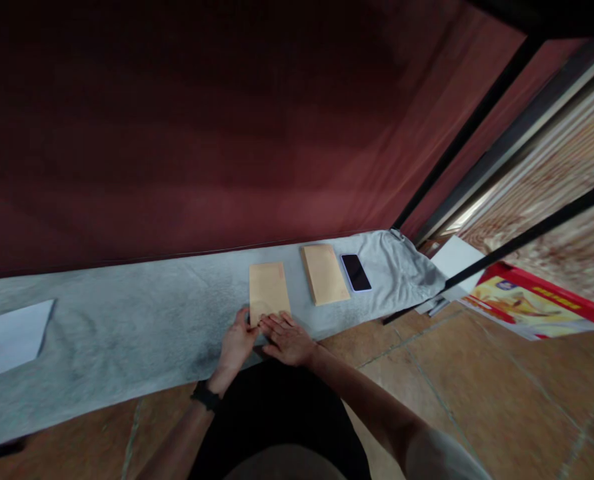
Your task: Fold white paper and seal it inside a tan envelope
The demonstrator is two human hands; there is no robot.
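A tan paper envelope [268, 287] lies flat on the grey cloth, close to its front edge. My left hand [237, 340] pinches the envelope's near left corner between thumb and fingers. Across the near edge of the same envelope, my right hand [289, 339] rests flat with its fingers stretched out. To the right lies a stack of similar tan envelopes [325, 273]. Beside that stack is a phone [357, 273] with a dark screen. What lies beneath my right fingers is hidden.
The grey cloth [141, 313] covers a long narrow surface against a dark red wall [201, 167]. White paper sheets [11, 337] lie at the far left. Black frame bars [469, 133] stand at the right, near a red and yellow box [531, 303] on the tiled floor [457, 373].
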